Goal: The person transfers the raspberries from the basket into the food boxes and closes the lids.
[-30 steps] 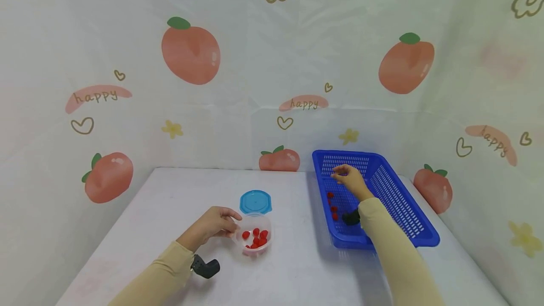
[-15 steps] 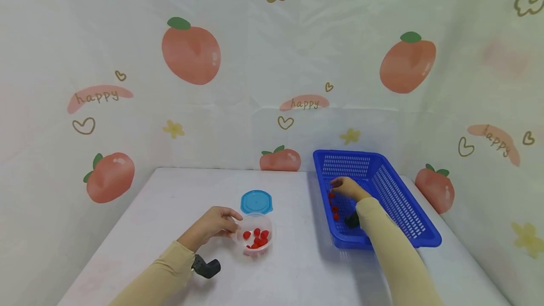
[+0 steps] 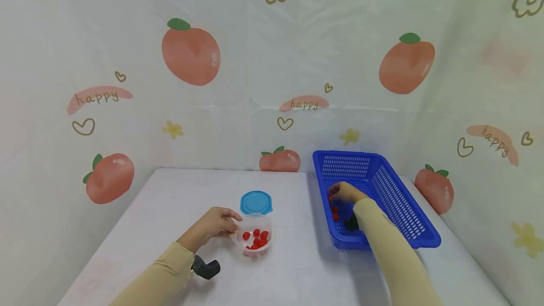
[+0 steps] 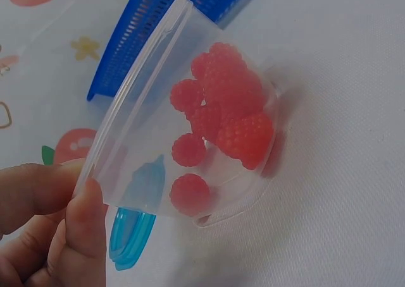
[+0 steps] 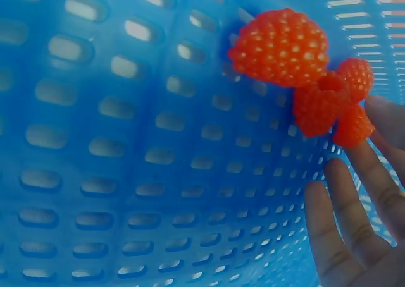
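In the head view my left hand [image 3: 212, 225] pinches the rim of a clear plastic container [image 3: 264, 221] between thumb and fingers. Red raspberries [image 4: 231, 91], several of them, show through its wall in the left wrist view. My right hand [image 3: 348, 192] reaches down inside a blue perforated basket [image 3: 319, 188]. Up close, its index finger and thumb lie at either side of a small raspberry [image 5: 354, 126], the index touching it. The other fingers are spread and fairly straight. A larger raspberry [image 5: 281, 47] and others lie beside it along the basket wall.
A blue lid [image 3: 256, 202] lies flat on the white tabletop [image 3: 293, 259], just behind the container. The basket's raised walls surround the right hand. A patterned cloth backdrop [image 3: 229, 131] stands behind the table.
My right hand has come down and slightly left into the basket, to the raspberries by its left wall. The left hand and the container have stayed put.
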Demonstrator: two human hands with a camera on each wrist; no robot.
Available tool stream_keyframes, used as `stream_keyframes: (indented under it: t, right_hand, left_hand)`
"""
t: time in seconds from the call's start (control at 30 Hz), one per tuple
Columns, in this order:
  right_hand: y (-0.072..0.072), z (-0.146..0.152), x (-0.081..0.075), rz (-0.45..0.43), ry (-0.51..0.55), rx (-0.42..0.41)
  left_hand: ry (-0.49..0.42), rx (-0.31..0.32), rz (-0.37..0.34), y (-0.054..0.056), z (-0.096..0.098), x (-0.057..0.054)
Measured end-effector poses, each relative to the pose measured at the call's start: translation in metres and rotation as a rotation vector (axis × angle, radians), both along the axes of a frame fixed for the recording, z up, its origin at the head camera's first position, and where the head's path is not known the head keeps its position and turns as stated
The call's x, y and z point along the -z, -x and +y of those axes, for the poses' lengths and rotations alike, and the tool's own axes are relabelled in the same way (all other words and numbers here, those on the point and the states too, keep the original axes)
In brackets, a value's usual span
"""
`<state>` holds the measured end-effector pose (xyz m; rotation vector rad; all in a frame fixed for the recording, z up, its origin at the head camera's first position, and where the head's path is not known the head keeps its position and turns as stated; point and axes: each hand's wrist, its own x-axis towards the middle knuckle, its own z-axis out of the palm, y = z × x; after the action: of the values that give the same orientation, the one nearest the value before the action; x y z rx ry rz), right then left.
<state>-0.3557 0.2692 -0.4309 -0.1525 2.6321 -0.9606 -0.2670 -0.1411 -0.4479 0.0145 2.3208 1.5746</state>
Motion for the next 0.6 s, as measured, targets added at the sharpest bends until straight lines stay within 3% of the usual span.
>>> stream_keyframes:
  t: [0.3,0.6]
  right_hand:
    - [0.0012,-0.0006,0.0000,-0.004,-0.073,-0.017]
    - [-0.0015,-0.0002,0.0004,-0.016,-0.064,0.022]
  left_hand:
    - [-0.010,0.001,0.004,0.0007,-0.0004,0.0005]
    - [-0.005,-0.005,-0.007,0.0006,0.0002,0.0011]
